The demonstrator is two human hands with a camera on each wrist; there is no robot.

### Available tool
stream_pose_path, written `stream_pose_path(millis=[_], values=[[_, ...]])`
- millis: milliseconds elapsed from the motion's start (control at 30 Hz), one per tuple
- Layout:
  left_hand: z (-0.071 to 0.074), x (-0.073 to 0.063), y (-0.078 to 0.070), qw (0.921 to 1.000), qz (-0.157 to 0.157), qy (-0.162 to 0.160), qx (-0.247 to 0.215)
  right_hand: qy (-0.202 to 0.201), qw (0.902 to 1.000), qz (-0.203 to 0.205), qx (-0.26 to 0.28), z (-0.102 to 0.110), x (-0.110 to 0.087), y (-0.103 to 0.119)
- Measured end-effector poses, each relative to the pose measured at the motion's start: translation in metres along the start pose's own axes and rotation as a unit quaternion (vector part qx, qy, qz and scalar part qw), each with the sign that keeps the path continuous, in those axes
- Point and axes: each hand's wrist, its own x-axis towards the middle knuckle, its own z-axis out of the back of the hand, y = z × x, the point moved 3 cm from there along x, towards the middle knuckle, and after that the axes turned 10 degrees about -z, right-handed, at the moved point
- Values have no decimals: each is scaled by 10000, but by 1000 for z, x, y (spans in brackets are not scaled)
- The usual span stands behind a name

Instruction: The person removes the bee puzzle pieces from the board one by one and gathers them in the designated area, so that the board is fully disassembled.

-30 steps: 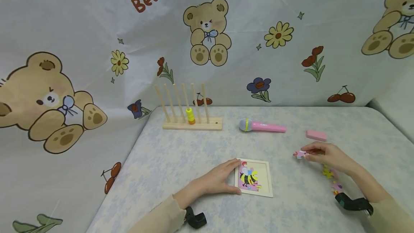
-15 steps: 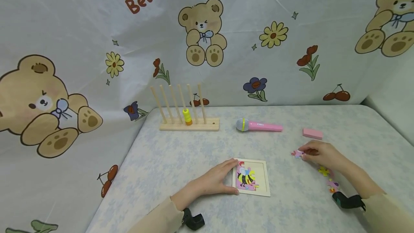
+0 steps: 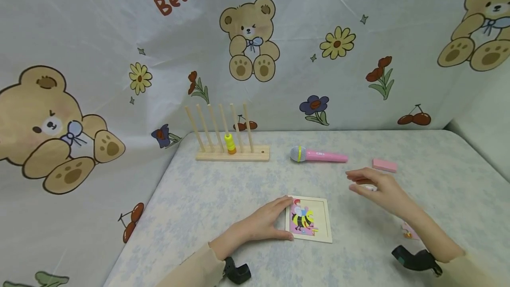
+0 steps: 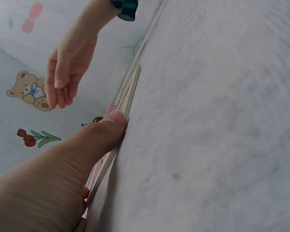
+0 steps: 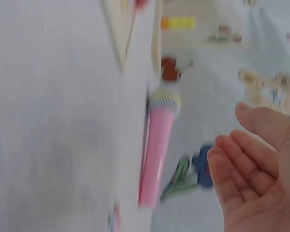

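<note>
My left hand [image 3: 264,222] holds a wooden jigsaw puzzle frame [image 3: 329,220] by its left side, thumb at the near edge and fingers at the far edge. A bee picture fills the frame's left part; bare wood shows on the right. In the left wrist view the thumb [image 4: 115,122] presses against the frame's edge. My right hand [image 3: 378,188] hovers over the table with fingers extended, and its palm is bare in the right wrist view. A small puzzle piece [image 3: 371,187] shows partly behind it, and another pink piece [image 3: 409,231] lies beside the right forearm.
A pink toy microphone [image 3: 324,156] lies toward the back of the table. Right of it is a pink block [image 3: 384,165]. At the back left stands a wooden peg rack [image 3: 233,156] with yellow and orange beads [image 3: 230,144] on one peg.
My right hand has let go of the small puzzle piece, opened its fingers and moved left and up from it. The left hand stays on the frame.
</note>
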Motion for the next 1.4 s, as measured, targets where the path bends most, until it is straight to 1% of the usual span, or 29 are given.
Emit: stream_pose_path(millis=[33, 133, 233, 300, 400, 500, 567, 700, 767, 833, 967, 1200, 1400], values=[[0, 0, 0, 10000, -9, 1, 5, 54, 10000, 19, 67, -7, -1, 8], [0, -1, -1, 10000, -35, -5, 14, 442, 9984, -169, 323, -32, -3, 27], [1, -1, -2, 10000, 8, 25, -14, 805, 9944, -240, 642, -56, -6, 38], [1, -1, -1, 10000, 45, 41, -34, 978, 9913, -209, 851, -68, -8, 44], [1, -1, -1, 10000, 66, 39, -45, 1046, 9898, -160, 955, -83, -10, 48], [0, -2, -1, 10000, -11, -21, -15, 1000, 9911, -208, 848, -93, -13, 47], [0, -2, -2, 10000, -34, -53, -22, 920, 9936, -154, 639, -98, -15, 46], [0, -2, -1, 10000, -5, -30, -12, 757, 9968, 230, 59, -104, -18, 46], [0, -2, -1, 10000, 3, -11, 10, 688, 9969, 365, -117, -105, -19, 46], [0, -2, 0, 10000, 4, 11, 19, 682, 9970, 366, -91, -105, -19, 45], [1, -2, -1, 10000, 11, 22, -19, 657, 9976, 207, 53, -105, -19, 44], [0, -2, -1, 10000, 39, 46, -72, 615, 9980, 109, 68, -107, -20, 42], [1, -2, -1, 10000, 14, 28, 0, 564, 9982, -132, 149, -109, -19, 40]])
